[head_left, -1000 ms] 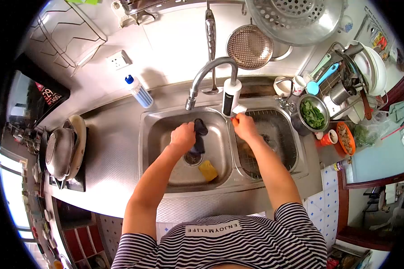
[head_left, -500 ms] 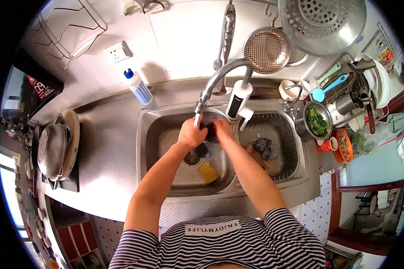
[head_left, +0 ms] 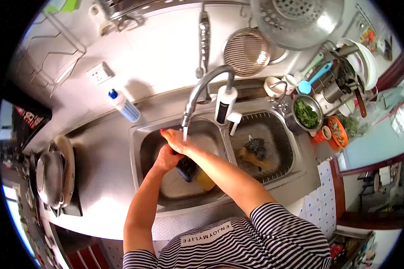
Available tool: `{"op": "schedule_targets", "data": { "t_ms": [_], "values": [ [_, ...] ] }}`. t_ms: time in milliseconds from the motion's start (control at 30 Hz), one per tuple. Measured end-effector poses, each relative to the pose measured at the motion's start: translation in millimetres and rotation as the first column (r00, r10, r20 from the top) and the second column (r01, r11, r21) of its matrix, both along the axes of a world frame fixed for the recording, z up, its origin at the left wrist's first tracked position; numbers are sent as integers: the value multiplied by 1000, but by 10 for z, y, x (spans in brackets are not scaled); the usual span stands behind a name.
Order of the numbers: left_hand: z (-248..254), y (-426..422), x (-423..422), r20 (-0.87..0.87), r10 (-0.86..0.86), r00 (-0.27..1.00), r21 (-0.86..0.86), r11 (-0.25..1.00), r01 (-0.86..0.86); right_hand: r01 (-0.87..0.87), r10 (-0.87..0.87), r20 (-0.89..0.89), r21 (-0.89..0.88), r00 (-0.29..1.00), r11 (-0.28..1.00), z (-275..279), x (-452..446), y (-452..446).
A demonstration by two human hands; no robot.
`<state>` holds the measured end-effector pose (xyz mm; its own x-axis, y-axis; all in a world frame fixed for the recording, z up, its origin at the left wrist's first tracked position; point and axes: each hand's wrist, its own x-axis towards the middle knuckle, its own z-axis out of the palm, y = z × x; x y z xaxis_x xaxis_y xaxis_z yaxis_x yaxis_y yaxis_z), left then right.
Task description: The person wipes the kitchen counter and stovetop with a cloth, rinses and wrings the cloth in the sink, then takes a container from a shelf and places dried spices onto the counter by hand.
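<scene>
Water (head_left: 185, 133) is let down in a thin stream from the faucet (head_left: 202, 84) onto the back of the right hand (head_left: 177, 141), just behind its fingers. The fingers of the left hand (head_left: 167, 158) are curled closely, and the upper end of a dark item (head_left: 187, 169) appears to be gripped by them; the exact contact is hidden. The right fingers are stretched beyond the left knuckles; how far they are parted, and whether anything is pinched under them, cannot be told.

The dark item is hung below the left fingers, toward the body, within the left basin (head_left: 171, 190). A yellow sponge (head_left: 205, 180) is found farther from the fingers, just beside the item's lower part, where it is partly covered by the right forearm. To the right of both hands' fingers, a dark scrubber (head_left: 255, 145) is seen in the right basin (head_left: 280, 167).

The item is judged light, soft and limp, not fragile, and slippery while wet. It would be best held at its upper end, with the material bunched between thumb and fingers, since a light pinch could easily be slid off; the loose lower part could be supported from beneath by the other palm.
</scene>
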<state>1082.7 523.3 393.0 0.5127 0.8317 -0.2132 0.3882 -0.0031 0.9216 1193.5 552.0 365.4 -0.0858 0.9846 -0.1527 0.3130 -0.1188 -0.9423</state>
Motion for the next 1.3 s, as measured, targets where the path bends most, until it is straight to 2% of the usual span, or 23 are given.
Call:
{"op": "schedule_targets", "data": {
  "t_ms": [33,100,133,167,233,267,300,367,400,467,500,533,567,667,733,767,833,867,967,1100,1167,1233,1300],
  "values": [
    [13,21,32,-14,-47,999,-11,999,46,2,-1,-196,2,981,1000,-124,42,10],
    [48,53,108,-126,-83,989,55,994,91,-12,8,-194,-15,981,1000,-137,223,-40],
    [73,83,157,-241,-86,967,129,984,120,-35,10,-324,-72,946,997,-153,333,-111],
    [102,107,217,-243,-104,964,135,981,140,-70,9,-448,-118,894,991,27,461,-202],
    [145,83,320,-59,-227,972,456,860,228,-176,24,-606,-193,795,965,78,744,-322],
    [296,17,413,-237,-161,958,589,761,274,-191,187,-43,-164,981,968,-86,854,-352],
    [361,-32,477,-246,-166,955,588,758,283,-218,263,535,-147,803,965,-96,935,-420],
    [452,-50,560,-635,-61,770,607,576,547,-28,70,516,-88,854,996,30,1034,-798],
    [493,-57,583,-656,-79,750,633,483,605,-27,67,511,-84,857,996,121,1184,-833],
    [533,-101,636,-664,-75,744,643,450,619,-356,404,428,-191,809,915,281,1518,-832],
    [548,-102,666,-665,-67,744,660,413,628,-241,307,394,-208,866,948,422,1688,-799],
    [552,-104,680,-664,-59,746,665,409,625,-143,154,459,-59,875,988,470,1870,-763],
    [536,-95,680,-669,-55,741,664,405,629,-58,14,338,120,941,991,327,2110,-670],
    [501,-89,673,-656,-16,754,654,486,580,236,-278,240,191,930,953,245,2684,-226],
    [501,-106,679,-641,-6,767,654,520,550,422,-500,366,276,785,864,156,2863,192],
    [493,-107,680,-622,3,783,654,551,518,419,-499,360,279,788,864,63,2902,412],
    [487,-130,691,-510,1,860,649,657,384,450,-521,537,269,664,851,-29,2872,781],
    [496,-134,687,-511,11,859,640,672,372,442,-437,646,168,626,881,152,2799,819],
    [456,-149,665,-469,54,882,683,655,323,481,-451,652,149,610,864,17,2749,1093],
    [506,-207,676,-392,39,919,644,726,244,527,-583,503,266,638,807,-19,2751,1100],
    [513,-221,680,-358,34,933,623,753,212,503,-696,322,508,642,699,-3,2767,955],
    [449,-209,672,-296,37,954,635,754,168,597,-745,89,539,661,594,33,2804,812],
    [289,-141,607,-291,32,956,565,813,145,616,-720,-11,528,694,585,-41,2896,379]
  ]
}}
